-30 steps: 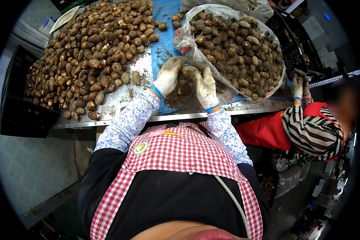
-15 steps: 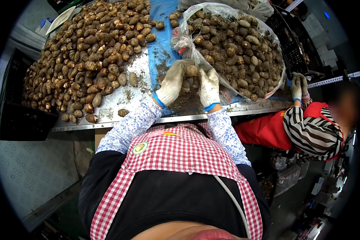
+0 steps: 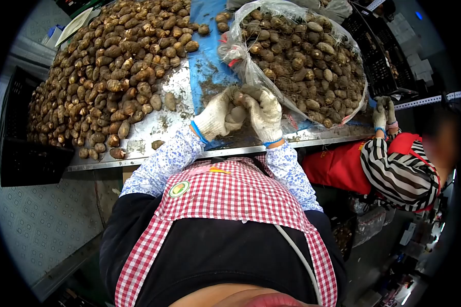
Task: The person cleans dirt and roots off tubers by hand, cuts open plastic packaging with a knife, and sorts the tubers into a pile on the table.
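Note:
My left hand (image 3: 216, 115) and my right hand (image 3: 265, 113), both in white knit gloves with blue cuffs and soiled fingers, meet above the table's front edge. Their fingers are curled around a small brown taro (image 3: 237, 97), which they largely cover. Just beyond my right hand lies an open clear plastic bag (image 3: 248, 75) full of rooty, dirt-covered taros (image 3: 307, 71). To the left, a large heap of cleaner taros (image 3: 112, 77) covers the tabletop. Loose roots and soil lie on the blue sheet (image 3: 202, 51) around my hands.
A black crate (image 3: 25, 158) stands at the table's left end, and more black crates (image 3: 379, 51) stand at the far right. On the right, a co-worker in a striped top (image 3: 402, 171) rests gloved hands (image 3: 383, 113) by the table edge (image 3: 338, 134).
My hands have drawn closer together, with the fingers curling inward and the wrists turning. The taro that showed between my fingertips is now mostly covered. The heap and bag look the same.

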`<state>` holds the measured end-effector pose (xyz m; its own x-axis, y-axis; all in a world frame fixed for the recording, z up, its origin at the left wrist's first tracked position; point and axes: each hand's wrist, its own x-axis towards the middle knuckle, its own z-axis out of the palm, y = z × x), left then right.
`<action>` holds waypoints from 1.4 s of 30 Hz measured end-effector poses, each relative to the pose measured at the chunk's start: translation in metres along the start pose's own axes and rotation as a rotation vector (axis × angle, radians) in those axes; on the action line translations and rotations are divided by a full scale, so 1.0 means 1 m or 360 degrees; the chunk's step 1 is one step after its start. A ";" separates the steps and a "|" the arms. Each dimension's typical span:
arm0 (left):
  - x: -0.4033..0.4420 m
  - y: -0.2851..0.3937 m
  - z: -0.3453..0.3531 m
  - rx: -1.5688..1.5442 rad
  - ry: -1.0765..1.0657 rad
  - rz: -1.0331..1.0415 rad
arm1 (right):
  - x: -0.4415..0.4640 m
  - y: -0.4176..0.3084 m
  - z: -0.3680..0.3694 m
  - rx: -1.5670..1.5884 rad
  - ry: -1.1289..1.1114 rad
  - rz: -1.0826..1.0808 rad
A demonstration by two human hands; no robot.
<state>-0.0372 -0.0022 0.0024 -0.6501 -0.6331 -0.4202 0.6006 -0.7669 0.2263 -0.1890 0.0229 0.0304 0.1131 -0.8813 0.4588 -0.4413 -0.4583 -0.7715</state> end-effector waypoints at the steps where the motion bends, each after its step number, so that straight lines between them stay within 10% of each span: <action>1: 0.000 0.000 -0.001 -0.0091 -0.0130 -0.0078 | 0.000 -0.001 0.000 0.0083 0.0053 -0.0018; 9: -0.012 0.015 0.011 -0.0050 -0.0092 0.0243 | 0.003 0.036 -0.011 -0.0138 0.0084 0.0656; 12: -0.015 0.017 0.015 0.0257 0.0142 0.0073 | 0.017 -0.008 -0.015 -0.0243 -0.0455 0.0642; 15: 0.000 0.013 -0.016 0.0451 -0.0524 0.0262 | 0.021 -0.013 -0.013 -0.0634 -0.0596 0.0366; 21: -0.010 0.021 0.001 0.0951 -0.0046 0.0493 | 0.007 0.007 -0.005 -0.0470 -0.0378 -0.0054; 25: 0.007 0.028 -0.020 -0.0359 -0.0849 -0.0047 | 0.011 0.035 -0.016 -0.0923 -0.0212 0.0273; 30: 0.003 0.020 0.001 -0.0156 -0.0290 0.0325 | 0.011 0.027 -0.022 -0.0415 -0.0073 0.0239; 33: -0.003 0.010 0.022 0.0480 -0.0084 0.0593 | 0.016 0.008 -0.014 -0.0950 -0.0144 -0.0149; 39: 0.008 0.008 0.005 0.0956 -0.0060 0.0567 | 0.020 0.009 -0.009 -0.1218 -0.0352 -0.0520; 41: 0.021 0.013 -0.023 0.1129 -0.0592 0.1017 | 0.023 0.009 -0.006 -0.1155 -0.0398 -0.0510; 42: 0.026 0.016 -0.027 0.0387 -0.0705 0.0584 | 0.023 0.012 -0.006 -0.1210 -0.0439 -0.0260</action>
<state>-0.0322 -0.0280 -0.0288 -0.5842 -0.8034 0.1152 0.7321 -0.4603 0.5022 -0.1974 -0.0020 0.0348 0.3992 -0.8522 0.3382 -0.8711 -0.4677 -0.1502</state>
